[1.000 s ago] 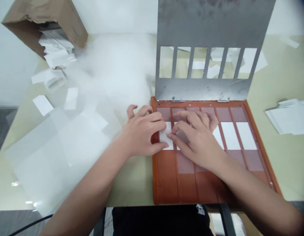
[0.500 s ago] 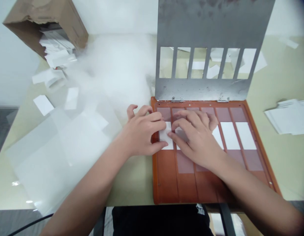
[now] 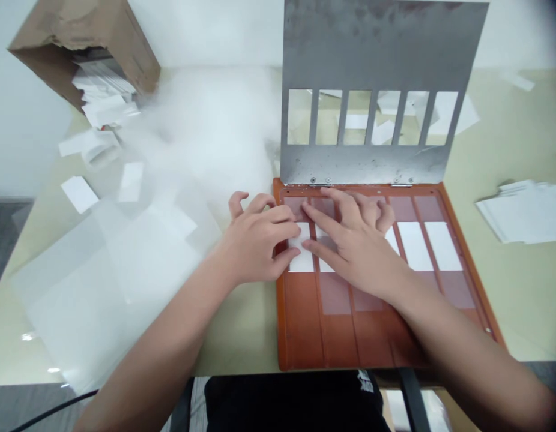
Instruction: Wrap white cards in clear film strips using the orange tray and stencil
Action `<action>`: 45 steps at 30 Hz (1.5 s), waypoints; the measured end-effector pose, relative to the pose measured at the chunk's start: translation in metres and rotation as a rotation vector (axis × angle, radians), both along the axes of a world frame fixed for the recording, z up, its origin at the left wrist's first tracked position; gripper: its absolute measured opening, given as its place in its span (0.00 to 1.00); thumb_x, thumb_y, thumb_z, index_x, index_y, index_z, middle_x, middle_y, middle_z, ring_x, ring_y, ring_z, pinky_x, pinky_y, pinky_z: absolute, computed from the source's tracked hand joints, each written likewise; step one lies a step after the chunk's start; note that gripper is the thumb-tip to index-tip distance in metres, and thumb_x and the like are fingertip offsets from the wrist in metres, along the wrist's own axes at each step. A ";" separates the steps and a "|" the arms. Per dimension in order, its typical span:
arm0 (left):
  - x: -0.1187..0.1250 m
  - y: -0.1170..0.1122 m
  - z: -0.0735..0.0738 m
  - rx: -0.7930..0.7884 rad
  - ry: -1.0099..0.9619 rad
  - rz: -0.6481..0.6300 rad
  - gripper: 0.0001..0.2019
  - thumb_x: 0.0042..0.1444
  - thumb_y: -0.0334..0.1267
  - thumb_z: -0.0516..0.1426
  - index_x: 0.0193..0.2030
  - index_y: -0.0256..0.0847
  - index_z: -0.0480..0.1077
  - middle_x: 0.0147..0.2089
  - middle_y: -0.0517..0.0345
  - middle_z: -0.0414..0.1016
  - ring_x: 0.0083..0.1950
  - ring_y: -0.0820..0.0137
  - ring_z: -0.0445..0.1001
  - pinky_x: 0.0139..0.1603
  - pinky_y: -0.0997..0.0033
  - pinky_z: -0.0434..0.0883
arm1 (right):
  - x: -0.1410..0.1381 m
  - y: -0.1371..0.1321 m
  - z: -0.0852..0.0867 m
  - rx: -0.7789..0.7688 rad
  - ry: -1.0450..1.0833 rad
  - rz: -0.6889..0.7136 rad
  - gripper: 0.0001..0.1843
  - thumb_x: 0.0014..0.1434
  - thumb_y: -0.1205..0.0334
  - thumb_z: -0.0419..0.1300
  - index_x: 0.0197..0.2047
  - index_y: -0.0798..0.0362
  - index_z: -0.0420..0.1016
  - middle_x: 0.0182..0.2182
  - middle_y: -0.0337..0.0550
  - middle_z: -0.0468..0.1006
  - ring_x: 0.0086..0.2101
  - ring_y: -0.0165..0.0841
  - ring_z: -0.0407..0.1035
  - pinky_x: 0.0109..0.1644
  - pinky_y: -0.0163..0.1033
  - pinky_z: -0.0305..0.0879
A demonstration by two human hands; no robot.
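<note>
My left hand (image 3: 262, 241) is at the left rim of an orange-brown slotted tray (image 3: 300, 336). Its thumb and bent fingers are apart, with the tips at the left edge of a white card (image 3: 301, 261) lying in the first slot. My right hand (image 3: 356, 240) spreads over the tray, its thumb tip touching or just above that same card and its index finger reaching toward the top of the slot. Beneath the right hand, other white cards are partly hidden. Two more cards, one of them a white card (image 3: 415, 246), lie uncovered in the right-hand slots.
A grey metal lid (image 3: 372, 48) with rectangular windows stands raised at the tray's back edge. To the right lies a stack of white cards (image 3: 525, 213). Clear film sheets (image 3: 102, 288) and a cardboard box (image 3: 138, 54) spilling white cards are on the left.
My right index finger has straightened and moved up toward the top of the first slot. My left hand barely differs, and the view has shifted slightly.
</note>
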State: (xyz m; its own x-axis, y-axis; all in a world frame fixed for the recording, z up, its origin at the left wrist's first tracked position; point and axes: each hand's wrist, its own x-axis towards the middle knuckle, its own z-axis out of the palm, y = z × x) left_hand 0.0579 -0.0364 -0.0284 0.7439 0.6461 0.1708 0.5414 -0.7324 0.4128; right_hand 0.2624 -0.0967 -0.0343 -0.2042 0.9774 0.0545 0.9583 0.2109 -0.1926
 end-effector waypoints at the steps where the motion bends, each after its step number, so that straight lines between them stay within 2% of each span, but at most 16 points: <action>1: 0.000 0.000 -0.001 0.005 -0.012 0.002 0.05 0.57 0.40 0.58 0.35 0.46 0.76 0.46 0.58 0.80 0.51 0.57 0.68 0.57 0.43 0.47 | 0.000 0.000 0.000 -0.002 0.001 -0.002 0.26 0.68 0.46 0.48 0.65 0.42 0.65 0.66 0.53 0.56 0.63 0.58 0.49 0.60 0.76 0.39; 6: 0.001 -0.001 -0.001 0.041 -0.042 0.024 0.04 0.56 0.41 0.59 0.33 0.46 0.74 0.49 0.59 0.80 0.52 0.57 0.69 0.56 0.44 0.48 | -0.004 -0.001 0.004 0.006 0.025 -0.019 0.23 0.67 0.47 0.50 0.62 0.42 0.68 0.66 0.53 0.58 0.63 0.58 0.50 0.60 0.76 0.39; 9: 0.001 -0.001 0.001 0.027 -0.046 0.041 0.06 0.56 0.41 0.58 0.39 0.47 0.73 0.55 0.56 0.76 0.55 0.56 0.68 0.54 0.47 0.51 | -0.006 -0.001 0.006 -0.002 0.060 -0.034 0.19 0.67 0.50 0.52 0.59 0.41 0.70 0.66 0.51 0.59 0.63 0.56 0.51 0.60 0.75 0.38; 13: 0.002 0.000 0.003 -0.050 -0.020 0.119 0.21 0.52 0.47 0.61 0.52 0.45 0.67 0.61 0.48 0.69 0.59 0.52 0.65 0.54 0.48 0.52 | -0.007 -0.001 0.006 0.004 0.133 -0.033 0.14 0.66 0.52 0.54 0.54 0.42 0.70 0.64 0.48 0.65 0.62 0.55 0.55 0.61 0.72 0.35; 15: 0.002 0.001 0.004 -0.105 -0.002 0.157 0.29 0.50 0.50 0.62 0.58 0.46 0.62 0.61 0.47 0.69 0.60 0.50 0.63 0.56 0.47 0.52 | -0.007 -0.001 0.005 0.029 0.166 -0.025 0.12 0.66 0.54 0.55 0.51 0.44 0.70 0.62 0.47 0.68 0.62 0.53 0.57 0.62 0.70 0.34; 17: 0.003 0.001 0.004 -0.150 0.015 0.186 0.33 0.49 0.51 0.62 0.61 0.46 0.60 0.61 0.48 0.68 0.59 0.50 0.62 0.57 0.47 0.53 | -0.007 -0.001 0.004 0.056 0.197 -0.015 0.09 0.66 0.56 0.56 0.48 0.45 0.69 0.59 0.45 0.72 0.62 0.51 0.59 0.63 0.68 0.32; 22: 0.004 0.001 0.005 -0.197 0.065 0.223 0.26 0.47 0.53 0.64 0.52 0.46 0.69 0.62 0.50 0.66 0.57 0.50 0.61 0.54 0.47 0.56 | -0.008 -0.002 0.003 0.049 0.274 -0.006 0.10 0.64 0.59 0.57 0.49 0.44 0.65 0.51 0.40 0.79 0.60 0.46 0.63 0.65 0.63 0.28; 26: 0.005 0.002 0.006 -0.230 0.055 0.225 0.22 0.47 0.51 0.65 0.48 0.46 0.72 0.60 0.51 0.65 0.56 0.51 0.60 0.54 0.45 0.56 | -0.007 -0.003 0.002 0.052 0.328 -0.036 0.18 0.63 0.58 0.58 0.55 0.45 0.62 0.49 0.42 0.79 0.55 0.44 0.68 0.65 0.60 0.30; 30: 0.004 0.002 0.005 -0.251 0.040 0.216 0.18 0.48 0.50 0.65 0.44 0.46 0.73 0.59 0.52 0.65 0.56 0.52 0.60 0.54 0.44 0.55 | -0.006 -0.002 -0.001 0.116 0.287 -0.032 0.21 0.63 0.56 0.60 0.58 0.45 0.63 0.48 0.42 0.80 0.54 0.45 0.67 0.63 0.58 0.34; 38: 0.005 0.001 0.006 -0.258 0.033 0.209 0.17 0.48 0.49 0.65 0.43 0.45 0.72 0.57 0.52 0.66 0.55 0.53 0.61 0.55 0.44 0.55 | -0.005 -0.001 -0.002 0.219 0.255 -0.006 0.06 0.62 0.55 0.62 0.42 0.44 0.75 0.45 0.38 0.81 0.49 0.42 0.69 0.61 0.54 0.38; 45: 0.004 0.002 0.004 -0.240 0.032 0.202 0.17 0.49 0.51 0.65 0.42 0.46 0.72 0.58 0.53 0.66 0.54 0.53 0.61 0.53 0.46 0.55 | -0.005 -0.001 -0.004 0.294 0.252 0.015 0.07 0.62 0.56 0.62 0.32 0.46 0.77 0.42 0.37 0.81 0.48 0.41 0.70 0.60 0.53 0.39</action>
State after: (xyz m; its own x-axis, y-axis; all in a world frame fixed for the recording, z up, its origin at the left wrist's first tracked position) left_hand 0.0623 -0.0348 -0.0240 0.5986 0.8007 -0.0255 0.6817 -0.4923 0.5412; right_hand 0.2574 -0.0978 -0.0388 -0.1630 0.9094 0.3826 0.8850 0.3061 -0.3507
